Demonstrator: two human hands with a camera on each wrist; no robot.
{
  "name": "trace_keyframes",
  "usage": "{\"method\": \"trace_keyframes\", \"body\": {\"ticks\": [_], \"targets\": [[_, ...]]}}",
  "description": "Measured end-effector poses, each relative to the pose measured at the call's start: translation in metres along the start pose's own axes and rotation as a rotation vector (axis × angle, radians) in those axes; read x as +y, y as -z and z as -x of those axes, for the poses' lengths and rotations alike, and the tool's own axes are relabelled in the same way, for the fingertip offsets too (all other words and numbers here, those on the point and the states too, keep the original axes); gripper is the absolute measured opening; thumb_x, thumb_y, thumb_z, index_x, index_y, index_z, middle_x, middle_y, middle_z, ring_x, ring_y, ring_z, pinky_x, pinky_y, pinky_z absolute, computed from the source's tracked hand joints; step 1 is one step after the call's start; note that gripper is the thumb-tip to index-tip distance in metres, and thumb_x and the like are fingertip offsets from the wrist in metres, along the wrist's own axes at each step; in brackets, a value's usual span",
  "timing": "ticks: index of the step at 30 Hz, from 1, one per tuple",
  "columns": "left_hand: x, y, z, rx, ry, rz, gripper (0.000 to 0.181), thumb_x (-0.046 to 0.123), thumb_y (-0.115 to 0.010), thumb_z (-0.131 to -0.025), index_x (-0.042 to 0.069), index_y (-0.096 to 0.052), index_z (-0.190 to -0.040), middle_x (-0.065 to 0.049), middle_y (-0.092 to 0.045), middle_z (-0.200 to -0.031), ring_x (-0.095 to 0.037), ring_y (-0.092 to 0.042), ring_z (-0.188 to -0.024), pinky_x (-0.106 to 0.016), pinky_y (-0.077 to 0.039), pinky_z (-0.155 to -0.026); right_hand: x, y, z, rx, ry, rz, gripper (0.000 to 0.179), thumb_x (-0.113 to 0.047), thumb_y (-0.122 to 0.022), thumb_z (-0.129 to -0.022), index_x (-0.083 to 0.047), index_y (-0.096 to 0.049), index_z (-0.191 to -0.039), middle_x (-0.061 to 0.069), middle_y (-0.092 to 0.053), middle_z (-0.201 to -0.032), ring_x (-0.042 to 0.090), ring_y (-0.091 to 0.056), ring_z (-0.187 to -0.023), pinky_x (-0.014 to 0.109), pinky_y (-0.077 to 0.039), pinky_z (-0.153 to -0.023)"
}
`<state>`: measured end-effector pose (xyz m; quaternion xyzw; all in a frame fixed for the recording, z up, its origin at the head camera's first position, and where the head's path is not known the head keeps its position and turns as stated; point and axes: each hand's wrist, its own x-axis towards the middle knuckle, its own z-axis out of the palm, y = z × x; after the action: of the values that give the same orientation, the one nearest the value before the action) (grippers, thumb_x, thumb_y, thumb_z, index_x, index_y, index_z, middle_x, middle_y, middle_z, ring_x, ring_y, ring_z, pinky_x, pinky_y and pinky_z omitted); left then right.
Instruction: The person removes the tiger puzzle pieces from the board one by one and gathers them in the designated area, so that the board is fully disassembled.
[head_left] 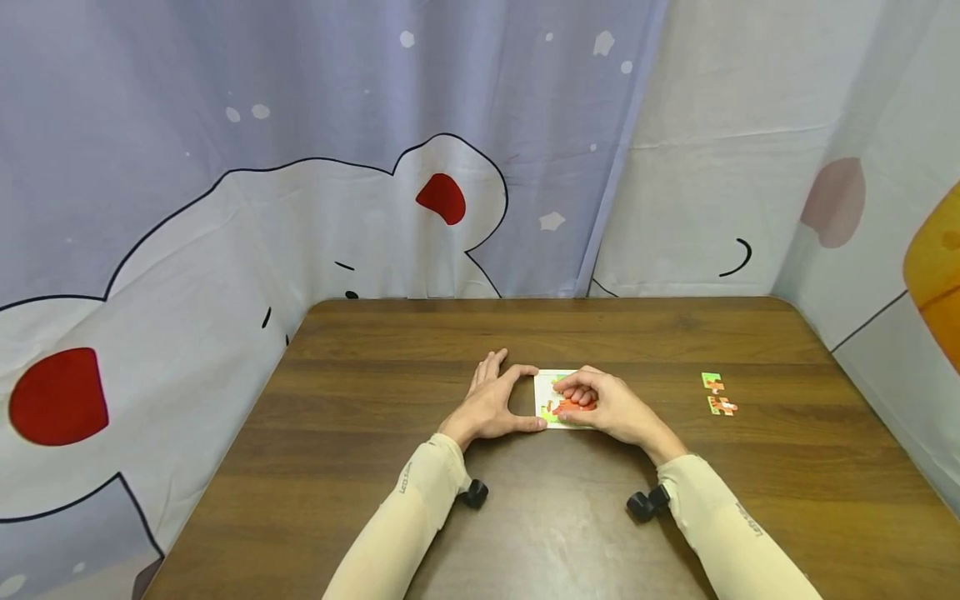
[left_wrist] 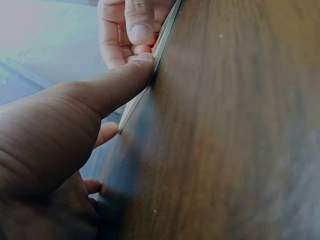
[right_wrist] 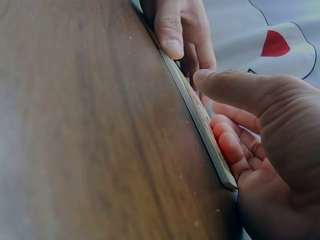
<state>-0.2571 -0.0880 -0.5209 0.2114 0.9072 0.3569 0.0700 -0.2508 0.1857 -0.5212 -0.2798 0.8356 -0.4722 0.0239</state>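
Note:
A small square puzzle board (head_left: 545, 383) with a pale rim lies flat on the table, carrying green and orange picture parts. My left hand (head_left: 487, 407) holds its left side, thumb at the near corner and index finger at the far corner, the other fingers spread away. Over the board is my right hand (head_left: 611, 407), thumb and index finger bent down close to the picture. Its other fingers curl low beside the board in the right wrist view. Whether a piece sits between that thumb and index finger, I cannot tell. The right hand hides much of the picture.
To the right lie two loose puzzle pieces, a green and orange one (head_left: 712, 382) and a mostly orange one (head_left: 722, 406). The brown wooden table (head_left: 360, 467) meets a printed curtain (head_left: 337, 225) at its far edge.

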Motion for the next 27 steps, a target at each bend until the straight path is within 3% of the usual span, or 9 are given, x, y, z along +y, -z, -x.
{"method": "trace_keyframes", "body": {"ticks": [9,20,27], "targets": [[-0.0087,-0.0051,-0.0039,-0.015,0.010,-0.018,0.087,0.047,-0.099,-0.084,0.029,-0.056,-0.158,-0.023,-0.011,-0.184,-0.045,0.002,-0.172,-0.063,0.001,-0.138,-0.0051,-0.0005,-0.0004,-0.022,-0.016,0.062,0.042,-0.017,-0.098,-0.088,-0.011,-0.082,-0.126,0.004,-0.069,-0.106,0.018,-0.066,-0.097,0.027,-0.055,-0.085],[-0.0076,-0.0033,-0.0029,-0.016,-0.002,-0.016,0.088,0.047,-0.099,-0.083,0.029,-0.056,-0.157,-0.024,-0.010,-0.184,-0.045,0.001,-0.172,-0.064,0.000,-0.138,-0.0071,-0.0012,-0.0003,-0.055,-0.027,0.117,0.038,-0.023,-0.097,-0.090,-0.017,-0.083,-0.125,0.001,-0.067,-0.114,0.016,-0.063,-0.099,0.029,-0.052,-0.087],[-0.0063,-0.0021,-0.0024,0.003,-0.032,-0.027,0.087,0.052,-0.099,-0.081,0.030,-0.058,-0.155,-0.026,-0.015,-0.182,-0.049,-0.006,-0.171,-0.069,-0.007,-0.136,-0.0081,-0.0012,-0.0002,-0.062,-0.018,0.113,0.035,-0.020,-0.096,-0.091,-0.017,-0.083,-0.123,0.001,-0.066,-0.114,0.017,-0.063,-0.100,0.030,-0.052,-0.088]]}}
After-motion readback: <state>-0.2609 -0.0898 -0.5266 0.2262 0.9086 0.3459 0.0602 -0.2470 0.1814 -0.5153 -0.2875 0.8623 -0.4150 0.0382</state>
